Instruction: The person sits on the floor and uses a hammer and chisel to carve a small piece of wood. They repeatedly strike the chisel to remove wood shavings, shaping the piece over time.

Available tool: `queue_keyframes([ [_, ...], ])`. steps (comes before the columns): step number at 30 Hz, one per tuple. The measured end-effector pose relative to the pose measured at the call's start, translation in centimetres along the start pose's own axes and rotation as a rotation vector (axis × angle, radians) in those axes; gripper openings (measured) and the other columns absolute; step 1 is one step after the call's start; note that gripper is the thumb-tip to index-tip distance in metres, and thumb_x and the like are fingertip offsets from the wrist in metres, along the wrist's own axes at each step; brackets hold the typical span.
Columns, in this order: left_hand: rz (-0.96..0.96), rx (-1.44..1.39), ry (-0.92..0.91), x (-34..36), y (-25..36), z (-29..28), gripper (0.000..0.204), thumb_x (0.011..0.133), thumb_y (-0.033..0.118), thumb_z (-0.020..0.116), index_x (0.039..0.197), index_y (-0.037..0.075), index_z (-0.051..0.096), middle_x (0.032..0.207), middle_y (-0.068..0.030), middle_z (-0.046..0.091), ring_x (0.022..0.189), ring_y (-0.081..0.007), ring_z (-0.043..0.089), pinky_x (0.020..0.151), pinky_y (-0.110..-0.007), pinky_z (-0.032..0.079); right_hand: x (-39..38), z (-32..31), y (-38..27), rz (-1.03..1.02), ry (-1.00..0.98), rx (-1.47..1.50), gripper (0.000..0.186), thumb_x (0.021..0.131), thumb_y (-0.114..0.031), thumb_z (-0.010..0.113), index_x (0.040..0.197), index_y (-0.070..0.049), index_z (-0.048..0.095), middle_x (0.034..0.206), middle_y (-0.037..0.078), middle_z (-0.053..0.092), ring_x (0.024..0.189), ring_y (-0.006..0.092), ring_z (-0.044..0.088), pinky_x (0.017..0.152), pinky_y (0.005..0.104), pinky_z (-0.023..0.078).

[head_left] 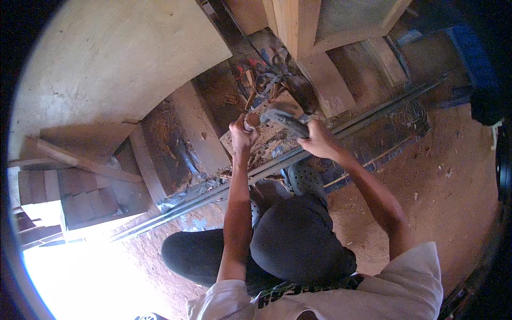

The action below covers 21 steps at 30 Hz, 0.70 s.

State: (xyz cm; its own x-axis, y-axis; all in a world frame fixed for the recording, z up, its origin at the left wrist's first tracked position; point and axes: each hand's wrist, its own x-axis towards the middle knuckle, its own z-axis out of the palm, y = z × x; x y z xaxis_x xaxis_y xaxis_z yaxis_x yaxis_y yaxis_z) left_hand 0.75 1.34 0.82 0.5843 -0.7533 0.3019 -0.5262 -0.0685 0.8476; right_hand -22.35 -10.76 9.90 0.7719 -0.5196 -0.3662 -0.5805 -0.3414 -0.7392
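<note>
My left hand is closed around an upright tool with a round-ended wooden handle; its lower end is hidden. My right hand grips the dark handle of a hammer, which is smeared by motion. The hammer's head is just right of the wooden handle's top, and I cannot tell whether they touch. Beneath both hands lies a wooden board strewn with chips and shavings.
Long metal bars run across in front of my feet. A large pale panel fills the upper left. Wooden frames stand at the back. Short wood blocks are stacked at left. A cable coil lies to the right.
</note>
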Motion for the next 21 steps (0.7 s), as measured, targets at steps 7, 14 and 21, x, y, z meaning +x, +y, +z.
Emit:
queue_keyframes([
  [7, -0.057, 0.03, 0.008, -0.6, 0.1, 0.2, 0.034, 0.062, 0.019, 0.067, 0.085, -0.005, 0.06, 0.062, -0.0158, 0.058, 0.053, -0.0146, 0.054, 0.056, -0.032, 0.048, 0.1, 2.5, 0.7, 0.089, 0.291, 0.313, 0.039, 0.078, -0.023, 0.067, 0.102, 0.004, 0.053, 0.083, 0.015, 0.058, 0.078, 0.0284, 0.059, 0.072, 0.043, 0.047],
  [14, -0.117, 0.082, -0.046, -0.7, 0.1, -0.1, 0.034, 0.062, 0.017, 0.066, 0.087, -0.005, 0.061, 0.067, -0.0186, 0.061, 0.062, -0.0244, 0.063, 0.061, -0.036, 0.048, 1.0, 2.0, 2.5, 0.092, 0.476, 0.185, 0.024, 0.077, -0.017, 0.064, 0.089, 0.001, 0.055, 0.076, 0.009, 0.058, 0.069, 0.0237, 0.057, 0.063, 0.0412, 0.045],
  [21, -0.046, -0.068, -0.047, -0.5, -1.0, 0.4, 0.025, 0.064, 0.012, 0.064, 0.084, -0.002, 0.062, 0.069, -0.0186, 0.06, 0.062, -0.0238, 0.061, 0.062, -0.035, 0.047, 2.0, 2.7, 0.6, 0.139, -0.022, -0.008, 0.044, 0.076, -0.033, 0.067, 0.093, 0.007, 0.06, 0.084, 0.025, 0.064, 0.079, 0.0382, 0.064, 0.075, 0.0493, 0.05],
])
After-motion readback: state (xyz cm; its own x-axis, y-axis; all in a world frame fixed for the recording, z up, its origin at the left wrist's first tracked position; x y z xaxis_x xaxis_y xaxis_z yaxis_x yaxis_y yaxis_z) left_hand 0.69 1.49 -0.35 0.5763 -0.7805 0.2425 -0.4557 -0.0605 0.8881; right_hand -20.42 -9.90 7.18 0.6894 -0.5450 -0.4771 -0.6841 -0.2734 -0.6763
